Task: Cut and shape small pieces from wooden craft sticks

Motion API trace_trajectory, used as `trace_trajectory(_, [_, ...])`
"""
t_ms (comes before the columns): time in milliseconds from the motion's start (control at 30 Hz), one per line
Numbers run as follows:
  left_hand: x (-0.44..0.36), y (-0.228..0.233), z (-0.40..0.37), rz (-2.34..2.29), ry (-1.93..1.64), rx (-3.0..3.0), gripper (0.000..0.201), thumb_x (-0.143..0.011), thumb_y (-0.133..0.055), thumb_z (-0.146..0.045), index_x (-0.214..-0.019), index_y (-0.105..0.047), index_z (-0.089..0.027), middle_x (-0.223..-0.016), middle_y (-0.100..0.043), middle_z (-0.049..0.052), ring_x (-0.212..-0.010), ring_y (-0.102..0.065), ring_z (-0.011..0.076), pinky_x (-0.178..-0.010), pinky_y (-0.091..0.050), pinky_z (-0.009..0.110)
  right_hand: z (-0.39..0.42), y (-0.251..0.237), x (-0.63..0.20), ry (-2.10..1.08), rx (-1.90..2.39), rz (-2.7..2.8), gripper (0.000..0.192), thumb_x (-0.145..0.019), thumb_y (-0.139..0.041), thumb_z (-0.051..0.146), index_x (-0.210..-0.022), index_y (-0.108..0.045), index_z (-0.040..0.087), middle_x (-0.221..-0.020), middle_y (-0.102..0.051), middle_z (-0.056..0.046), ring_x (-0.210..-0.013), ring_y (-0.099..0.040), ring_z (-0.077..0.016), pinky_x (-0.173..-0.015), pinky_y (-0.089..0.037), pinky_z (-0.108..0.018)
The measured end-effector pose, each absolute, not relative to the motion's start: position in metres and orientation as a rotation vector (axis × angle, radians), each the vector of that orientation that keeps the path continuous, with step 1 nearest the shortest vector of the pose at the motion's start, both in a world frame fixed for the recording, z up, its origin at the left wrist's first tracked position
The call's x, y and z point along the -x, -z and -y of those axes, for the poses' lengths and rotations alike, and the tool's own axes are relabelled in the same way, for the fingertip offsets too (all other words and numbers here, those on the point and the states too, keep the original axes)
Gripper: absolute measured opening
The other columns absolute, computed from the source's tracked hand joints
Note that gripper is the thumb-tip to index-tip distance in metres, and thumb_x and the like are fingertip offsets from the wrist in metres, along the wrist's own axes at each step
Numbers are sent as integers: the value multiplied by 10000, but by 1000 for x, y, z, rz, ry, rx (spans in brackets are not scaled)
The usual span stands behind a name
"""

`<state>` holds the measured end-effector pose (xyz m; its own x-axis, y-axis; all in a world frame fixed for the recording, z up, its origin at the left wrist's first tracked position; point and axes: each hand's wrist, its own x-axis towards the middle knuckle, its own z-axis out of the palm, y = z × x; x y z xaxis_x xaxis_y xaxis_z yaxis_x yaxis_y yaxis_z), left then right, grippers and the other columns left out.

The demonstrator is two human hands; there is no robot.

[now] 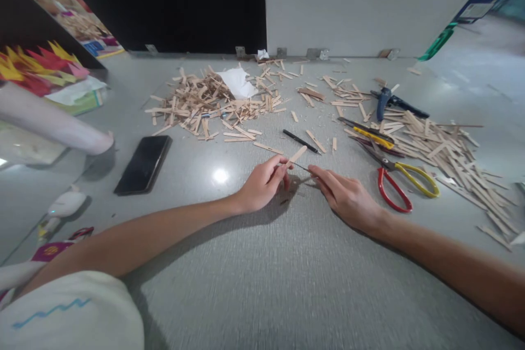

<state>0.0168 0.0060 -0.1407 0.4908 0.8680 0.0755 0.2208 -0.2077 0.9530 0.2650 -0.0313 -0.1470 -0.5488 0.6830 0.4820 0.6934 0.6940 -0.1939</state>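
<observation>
My left hand [264, 185], closed, pinches a short wooden craft stick [298, 154] between thumb and fingers, its free end pointing up and right. My right hand [348, 197] is closed around a thin dark tool, with fingers stretched along it. The slim dark shaft [301, 167] reaches left to the craft stick; whether it touches the stick I cannot tell, and its handle is hidden under the fingers. Just beyond both hands lies a black pen [301, 141] among loose stick pieces. Scissors [385, 164] with one red and one yellow handle rest right of my right hand.
A heap of wooden pieces [197, 101] with white paper [238, 83] lies at the back. More sticks [455, 153] spread right, near a yellow cutter knife [374, 135] and blue-handled pliers [383, 103]. A phone [143, 165] and a pale tube [53, 117] are left. Upright panels [369, 5] close the back.
</observation>
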Motion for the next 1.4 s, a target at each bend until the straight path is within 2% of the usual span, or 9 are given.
trace_trajectory(167, [-18,140,-7,-941,-762,-1749,360,-1116,-407,-441,-933,-612,-208,-721,-710,20,-518,-575,118,-509,-422,215,30,150,-267,11,1079,2377,377,-1154,-439,225,-1465,-635,143,-1106,-831,-157,-797,-818,-227,-653,-666,-302])
trace_trajectory(567, [-19,141,-7,-924,-785,-1750,336,-1124,-417,-375,-924,-627,-206,-715,-712,2,-490,-557,104,-538,-429,209,32,147,-267,45,1053,2299,347,-1111,-445,134,-1416,-597,197,-1144,-812,-135,-867,-820,-227,-633,-660,-291])
trace_trajectory(733, [-19,142,-8,-909,-781,-1749,335,-1122,-427,-405,-938,-624,-206,-712,-707,-2,-466,-522,98,-524,-419,207,33,143,-264,92,1007,2244,369,-1084,-470,85,-1375,-629,246,-1258,-758,-141,-1126,-787,-254,-872,-694,-352])
trace_trajectory(800, [-20,143,-8,-903,-786,-1747,329,-1122,-423,-404,-943,-617,-207,-708,-701,-6,-465,-516,95,-525,-417,204,32,141,-260,100,993,2213,476,-1082,-498,89,-1525,-543,255,-1348,-727,-158,-1241,-748,-276,-996,-673,-397])
trace_trajectory(900, [-20,143,-8,-894,-797,-1746,326,-1121,-410,-390,-937,-605,-206,-699,-689,-10,-462,-503,91,-525,-409,203,29,143,-258,89,1028,2185,724,-1071,-502,70,-1726,-281,288,-1514,-622,-196,-1308,-714,-301,-1038,-662,-449])
trace_trajectory(1000, [-20,141,-7,-891,-792,-1749,328,-1119,-401,-379,-933,-605,-202,-694,-682,-10,-462,-501,92,-522,-404,206,26,148,-260,59,1053,2189,894,-1050,-535,91,-1779,-71,321,-1694,-440,-207,-1464,-588,-376,-1049,-656,-543])
trace_trajectory(1133, [-19,140,-7,-889,-780,-1753,329,-1119,-397,-386,-946,-605,-199,-701,-685,-4,-466,-507,95,-522,-408,209,22,154,-263,29,1026,2167,979,-1028,-561,108,-1780,20,344,-1812,-234,-156,-1603,-388,-441,-1063,-633,-631])
trace_trajectory(1267, [-19,140,-7,-888,-771,-1745,328,-1118,-395,-406,-949,-590,-203,-693,-682,-9,-461,-500,93,-526,-412,211,24,155,-262,63,1032,2114,983,-1037,-530,88,-1773,59,369,-1834,-167,-145,-1579,-438,-439,-1106,-590,-671])
trace_trajectory(1400, [-20,141,-7,-893,-769,-1734,325,-1115,-392,-417,-949,-576,-206,-680,-676,-15,-437,-480,89,-503,-400,211,26,152,-260,60,1013,2078,965,-1044,-522,65,-1774,27,376,-1830,-163,-183,-1423,-635,-401,-1039,-650,-608])
